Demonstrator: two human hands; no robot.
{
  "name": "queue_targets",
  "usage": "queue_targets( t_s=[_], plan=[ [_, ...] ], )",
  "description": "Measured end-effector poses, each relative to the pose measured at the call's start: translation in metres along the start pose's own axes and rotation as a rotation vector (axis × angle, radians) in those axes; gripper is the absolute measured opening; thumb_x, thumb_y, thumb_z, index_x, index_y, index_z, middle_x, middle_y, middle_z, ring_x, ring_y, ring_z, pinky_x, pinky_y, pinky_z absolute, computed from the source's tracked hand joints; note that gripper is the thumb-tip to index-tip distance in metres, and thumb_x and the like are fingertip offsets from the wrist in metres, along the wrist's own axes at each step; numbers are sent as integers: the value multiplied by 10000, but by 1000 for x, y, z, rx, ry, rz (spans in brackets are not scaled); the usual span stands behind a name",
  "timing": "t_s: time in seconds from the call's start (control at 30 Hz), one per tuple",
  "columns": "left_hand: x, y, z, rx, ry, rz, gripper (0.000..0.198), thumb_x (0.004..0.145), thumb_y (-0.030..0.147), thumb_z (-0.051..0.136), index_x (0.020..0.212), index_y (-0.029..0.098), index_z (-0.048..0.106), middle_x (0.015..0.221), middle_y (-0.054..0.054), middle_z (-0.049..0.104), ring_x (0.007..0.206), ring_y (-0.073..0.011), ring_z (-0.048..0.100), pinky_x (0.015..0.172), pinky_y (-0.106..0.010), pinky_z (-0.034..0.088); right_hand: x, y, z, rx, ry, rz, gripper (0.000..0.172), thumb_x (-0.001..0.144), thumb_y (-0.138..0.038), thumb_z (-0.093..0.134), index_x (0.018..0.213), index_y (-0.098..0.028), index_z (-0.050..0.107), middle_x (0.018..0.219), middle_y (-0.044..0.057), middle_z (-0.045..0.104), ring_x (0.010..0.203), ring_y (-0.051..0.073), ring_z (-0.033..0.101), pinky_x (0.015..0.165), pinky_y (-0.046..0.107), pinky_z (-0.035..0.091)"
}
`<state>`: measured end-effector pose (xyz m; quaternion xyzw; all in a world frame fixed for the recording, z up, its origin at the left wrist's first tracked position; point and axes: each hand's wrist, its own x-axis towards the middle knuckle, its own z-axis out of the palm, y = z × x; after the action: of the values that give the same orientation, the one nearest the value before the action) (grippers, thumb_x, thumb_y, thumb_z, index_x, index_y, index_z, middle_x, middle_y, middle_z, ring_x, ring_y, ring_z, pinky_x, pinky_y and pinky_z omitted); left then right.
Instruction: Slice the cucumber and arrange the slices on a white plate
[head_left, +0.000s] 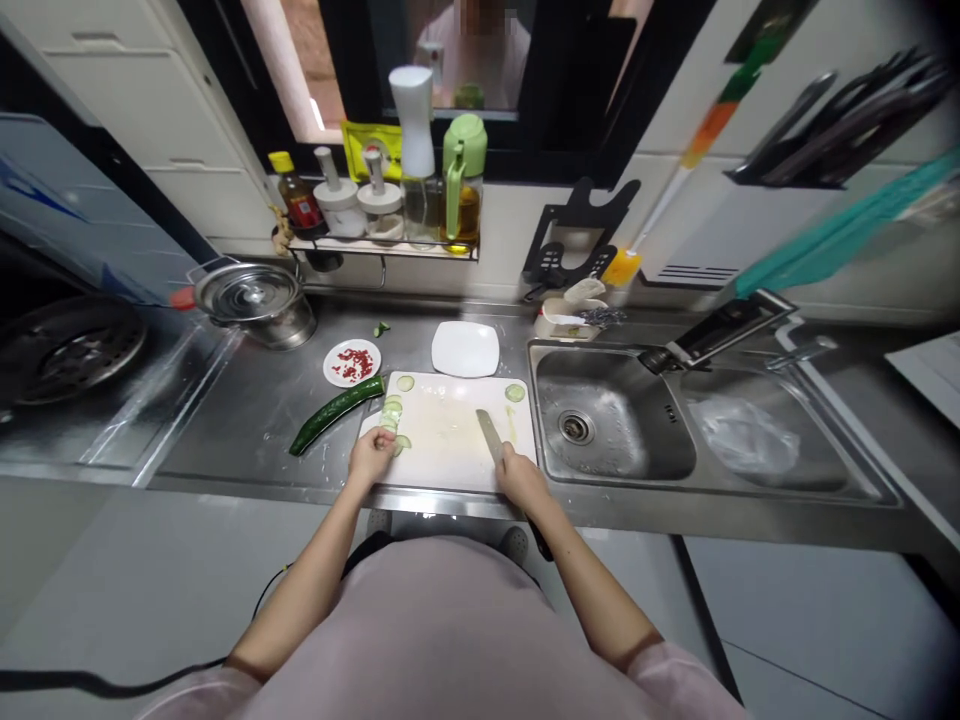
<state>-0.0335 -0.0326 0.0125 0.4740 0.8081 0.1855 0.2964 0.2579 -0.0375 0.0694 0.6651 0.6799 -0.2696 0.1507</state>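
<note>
Fingers of the right hand (523, 482) are wrapped around the knife (489, 436), while those of the left hand (369, 458) are bent against the cucumber slices (392, 408), and whether they grip one I cannot tell. Along the steel counter (210, 420), the sink (622, 425) lies right of the white cutting board (450, 455), with the long green cucumber (334, 414) slanting away at the board's left. Behind the board sit a white square plate (465, 348) and, farther left, a smaller round plate (331, 365) holding chopped red bits (354, 364).
</note>
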Motion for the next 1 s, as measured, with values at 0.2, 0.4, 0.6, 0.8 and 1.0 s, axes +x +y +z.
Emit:
queue_targets(
  t_s=[0.2,0.4,0.6,0.8,1.0],
  plan=[
    [4,-21,-13,-94,43,-130,148,727,283,629,869,244,650,758,32,691,786,-156,640,754,-271,438,3,-3,2,-43,20,13,361,953,-225,294,1273,-152,444,1021,147,665,950,238,646,706,288,373],
    [2,-20,-16,-32,40,-133,148,777,290,585,904,248,650,870,8,719,878,-202,646,865,-365,396,3,-5,1,-43,12,25,325,956,-229,305,1231,-156,461,1005,142,661,945,232,643,705,290,373],
    [-3,-18,-19,81,86,-124,183,783,269,574,949,275,653,967,-20,727,964,-246,632,914,-405,368,3,-21,3,4,60,25,315,950,-226,298,1219,-166,448,1005,118,666,925,214,638,706,280,373],
    [-5,-3,-20,42,183,-58,225,808,279,558,1007,269,662,1068,-54,700,1026,-268,604,935,-428,359,21,-86,16,209,91,-148,287,948,-235,317,1198,-171,441,991,106,676,896,208,631,714,274,407],
    [6,23,-18,47,168,24,208,834,292,563,1008,262,674,1048,-41,690,1035,-242,603,937,-412,378,45,-119,21,479,46,-102,204,950,-225,377,1135,-175,448,881,58,677,581,139,606,572,233,427]
  ],
)
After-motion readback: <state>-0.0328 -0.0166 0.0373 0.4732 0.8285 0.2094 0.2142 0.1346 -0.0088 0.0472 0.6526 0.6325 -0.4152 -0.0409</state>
